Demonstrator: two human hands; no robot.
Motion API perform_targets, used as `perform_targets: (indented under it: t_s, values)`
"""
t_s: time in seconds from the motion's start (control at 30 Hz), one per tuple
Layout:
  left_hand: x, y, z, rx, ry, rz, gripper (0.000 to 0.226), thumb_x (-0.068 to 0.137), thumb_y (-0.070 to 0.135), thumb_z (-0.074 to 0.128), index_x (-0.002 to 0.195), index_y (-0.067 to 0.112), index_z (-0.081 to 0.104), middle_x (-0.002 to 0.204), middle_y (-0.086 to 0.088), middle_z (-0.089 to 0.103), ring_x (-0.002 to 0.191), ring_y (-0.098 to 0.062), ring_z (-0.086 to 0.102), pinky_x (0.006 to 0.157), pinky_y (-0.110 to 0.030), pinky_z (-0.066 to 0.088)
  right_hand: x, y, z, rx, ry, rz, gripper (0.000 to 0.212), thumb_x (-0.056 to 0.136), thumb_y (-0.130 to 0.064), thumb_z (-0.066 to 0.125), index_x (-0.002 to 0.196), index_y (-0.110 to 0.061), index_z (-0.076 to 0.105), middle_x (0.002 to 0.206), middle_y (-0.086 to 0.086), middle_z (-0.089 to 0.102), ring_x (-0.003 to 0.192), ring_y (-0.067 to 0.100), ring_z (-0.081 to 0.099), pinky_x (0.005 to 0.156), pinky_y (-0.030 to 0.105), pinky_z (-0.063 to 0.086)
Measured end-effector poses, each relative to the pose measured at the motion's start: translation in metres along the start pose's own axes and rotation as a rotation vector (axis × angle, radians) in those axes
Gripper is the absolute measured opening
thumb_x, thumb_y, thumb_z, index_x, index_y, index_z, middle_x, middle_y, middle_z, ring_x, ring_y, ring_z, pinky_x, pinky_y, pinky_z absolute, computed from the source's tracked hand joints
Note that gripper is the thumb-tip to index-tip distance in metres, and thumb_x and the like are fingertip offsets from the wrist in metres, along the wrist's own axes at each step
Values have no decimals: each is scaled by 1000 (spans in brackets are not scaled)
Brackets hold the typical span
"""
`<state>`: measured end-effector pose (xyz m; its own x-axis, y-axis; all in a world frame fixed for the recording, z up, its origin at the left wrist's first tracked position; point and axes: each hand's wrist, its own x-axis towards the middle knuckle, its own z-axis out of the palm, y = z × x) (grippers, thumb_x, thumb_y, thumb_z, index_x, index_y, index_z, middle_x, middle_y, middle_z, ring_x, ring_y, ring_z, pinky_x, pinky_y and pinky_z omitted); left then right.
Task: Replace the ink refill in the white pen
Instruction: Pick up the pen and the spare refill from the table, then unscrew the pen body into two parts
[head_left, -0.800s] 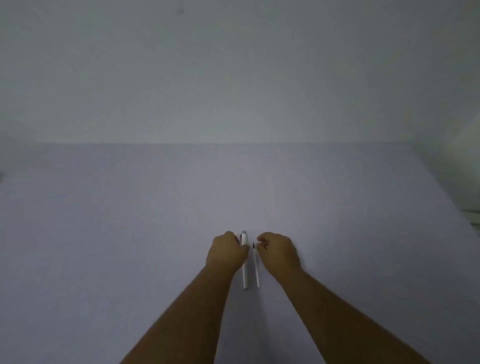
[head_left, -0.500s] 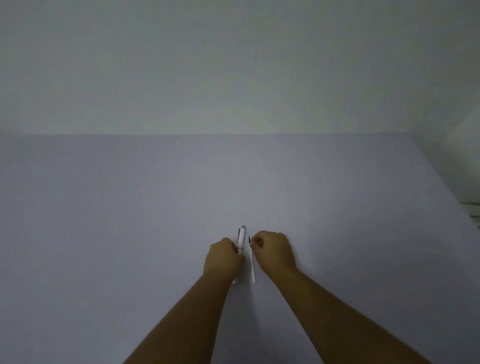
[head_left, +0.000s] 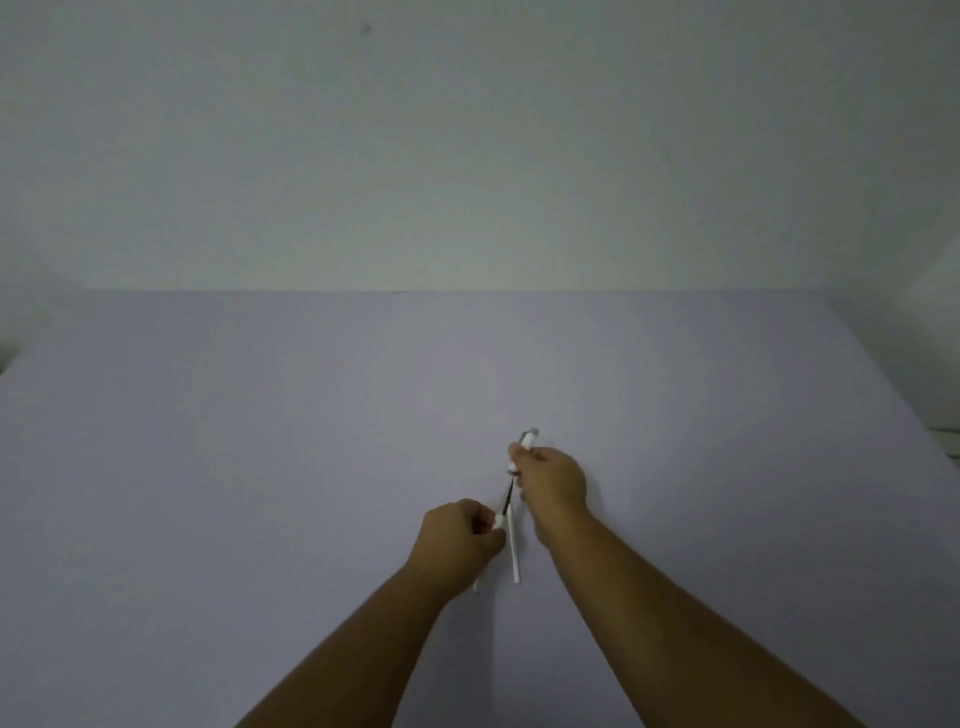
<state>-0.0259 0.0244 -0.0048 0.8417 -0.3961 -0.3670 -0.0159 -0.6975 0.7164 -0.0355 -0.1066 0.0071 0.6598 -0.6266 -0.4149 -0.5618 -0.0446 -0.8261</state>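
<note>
The white pen is pulled apart into two pieces. My right hand (head_left: 553, 480) grips the upper half of the pen (head_left: 527, 440), whose clip end sticks out beyond my fingers. My left hand (head_left: 460, 538) grips the lower barrel (head_left: 500, 520), whose tip pokes out below my wrist. A thin dark ink refill (head_left: 508, 493) spans the gap between the two halves. A spare white refill (head_left: 514, 551) lies on the table between my hands, pointing toward me.
The pale lilac table (head_left: 260, 493) reaches back to a plain light wall (head_left: 467, 156). Its right edge (head_left: 883, 374) runs diagonally, and the left edge is cut by the frame.
My right hand took hold of the pen's upper half and moved it away from me; my left hand drew the barrel back, exposing the dark refill. The spare refill stayed on the table.
</note>
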Motion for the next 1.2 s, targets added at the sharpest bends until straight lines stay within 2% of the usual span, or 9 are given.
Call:
perform_targets:
  t_s: [0.07,0.13,0.2,0.27,0.37,0.53,0.8,1.0,1.2]
  values:
    - [-4,-6,-3,-14,1,-29,7,80,25,66,82,18,65,71,8,60,65,-6,55,57,-13,43,11,-4,-13,54,13,28,33,88,-33,57,60,-15,61,61,4,60,60,22,56,76,43,53]
    - [-5,-13,-6,-106,31,-91,5,81,23,67,83,19,65,73,7,63,70,-11,61,69,-24,55,18,0,-23,-68,-90,21,29,87,-30,58,69,-8,67,66,9,62,65,24,57,82,46,53]
    - [-3,-16,-10,-161,48,-126,5,81,21,68,84,18,65,74,4,64,70,-15,62,78,-34,57,16,11,-22,-325,-183,-16,29,86,-30,59,83,-4,71,77,15,67,73,26,60,78,39,51]
    - [1,-17,-10,-180,53,-133,6,81,21,68,85,18,65,76,2,66,71,-17,62,80,-37,57,9,25,-16,-452,-162,-39,25,83,-29,62,86,-6,72,86,14,73,81,27,66,69,30,46]
    - [4,-14,-7,-223,57,-144,4,80,21,69,81,20,65,76,2,66,69,-15,62,79,-37,58,3,40,-9,-419,-75,-17,19,80,-27,67,88,-9,67,93,13,72,89,27,66,73,29,46]
    - [4,-16,-2,-258,44,-166,5,79,21,70,81,20,65,81,-2,68,74,-18,63,78,-37,58,3,47,-3,-374,-43,-11,21,77,-22,71,89,-9,62,94,12,70,86,27,65,78,36,52]
    - [3,-18,1,-282,34,-177,7,79,22,70,80,23,63,79,1,67,70,-12,61,63,-20,51,1,54,-3,-345,-29,-19,24,76,-25,71,89,-9,58,95,11,68,87,26,64,75,34,49]
    - [0,-19,-2,-282,40,-182,9,78,22,71,78,24,63,78,0,67,72,-15,61,71,-29,54,2,58,-2,-332,-9,-38,27,77,-28,72,89,-8,60,93,11,69,79,21,59,70,29,44]
    - [-3,-15,-4,-279,42,-171,9,79,21,71,78,24,62,77,2,66,73,-15,61,73,-30,55,1,59,-5,-313,12,-51,23,81,-33,67,80,-14,53,86,8,65,75,18,56,71,29,45]
